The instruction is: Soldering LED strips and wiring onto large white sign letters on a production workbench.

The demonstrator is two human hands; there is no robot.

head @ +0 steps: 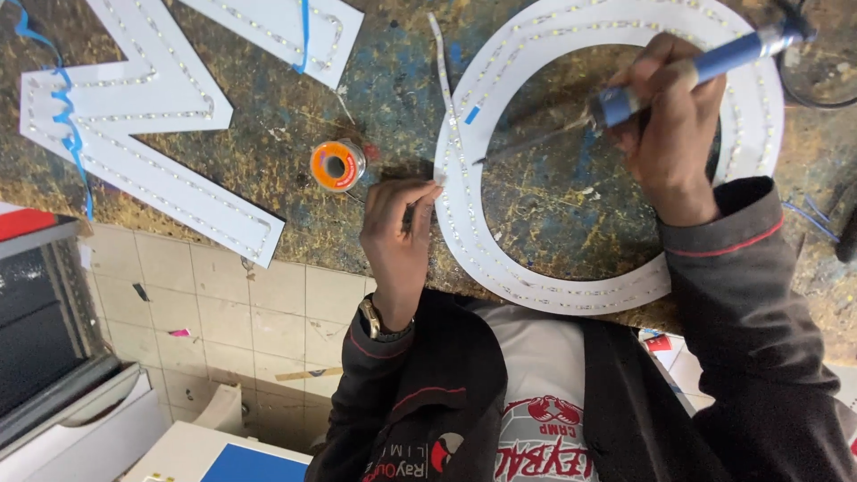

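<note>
Workbench top (375, 80) is worn, scratched and blotched with paint; tiled floor (232, 312) shows below its edge.

Right hand (674, 134) is closed around a blue-handled soldering iron (705, 67). Its tip points down-left and ends just beside the inner edge of a white ring-shaped sign letter (768, 116). The ring lies flat on the bench, with rows of small LEDs running around its face. A small blue tag (471, 114) sits on its left side near the tip.

Left hand (399, 228) is at the ring's left edge, fingers pinched together. Whatever it holds is too thin to make out; cannot tell if it is solder wire. A loose LED strip (442, 67) runs up from the ring's left side onto the bench.

Hands are well apart, one on each side of the ring's left arc.

Just left of the left hand: an orange solder spool (337, 165), lying on the bench with its round face up, white label on the flange.

Further left: a white angular sign letter (143, 107), zigzag shape, LEDs along its outline, blue wire (64, 116) trailing over its left part. A second white panel (286, 27) at top centre, with a blue strip across it.

Top right corner: a dark round object (821, 62), cut off by the frame.

Lower left, below the bench: a white box with a blue panel (241, 464), and grey shelving (45, 339) with a red item on top.

Wristwatch (373, 319) on the left wrist, dark jacket sleeves with red piping.
</note>
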